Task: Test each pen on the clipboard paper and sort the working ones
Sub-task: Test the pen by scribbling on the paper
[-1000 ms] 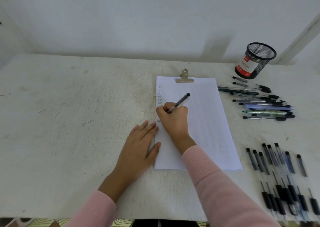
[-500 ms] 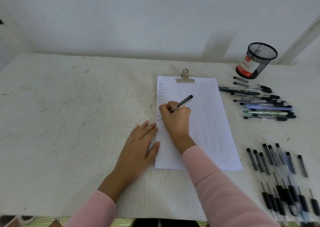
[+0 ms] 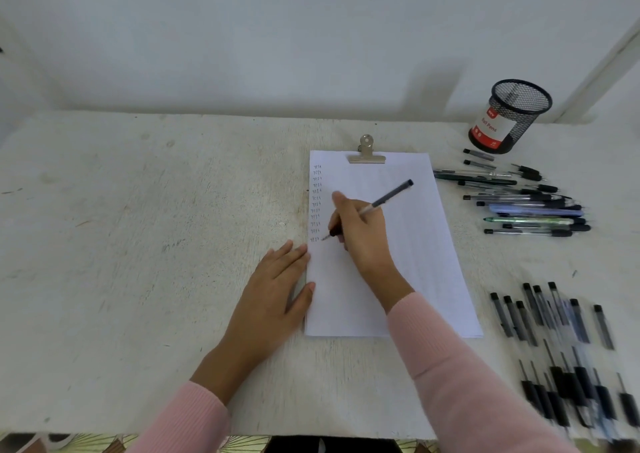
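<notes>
White paper [image 3: 408, 245] lies under a metal clip [image 3: 366, 155] on the clipboard, with a column of small written marks [image 3: 316, 203] down its left margin. My right hand [image 3: 360, 234] grips a grey pen [image 3: 388, 199] with its tip touching the paper just right of the lowest mark. My left hand [image 3: 273, 297] rests flat with straight fingers on the table, at the paper's left edge. Right of the clipboard lies a pile of mixed pens [image 3: 526, 203]. Several black and grey pens [image 3: 561, 348] are laid out at the near right.
A black mesh pen cup [image 3: 509, 117] with a red and white label stands at the back right by the wall. The pale worn table [image 3: 138, 245] stretches wide to the left. Its front edge runs along the bottom of the view.
My right hand has moved the pen down the left margin, and one more mark now shows at the bottom of the column. My left hand has stayed in place.
</notes>
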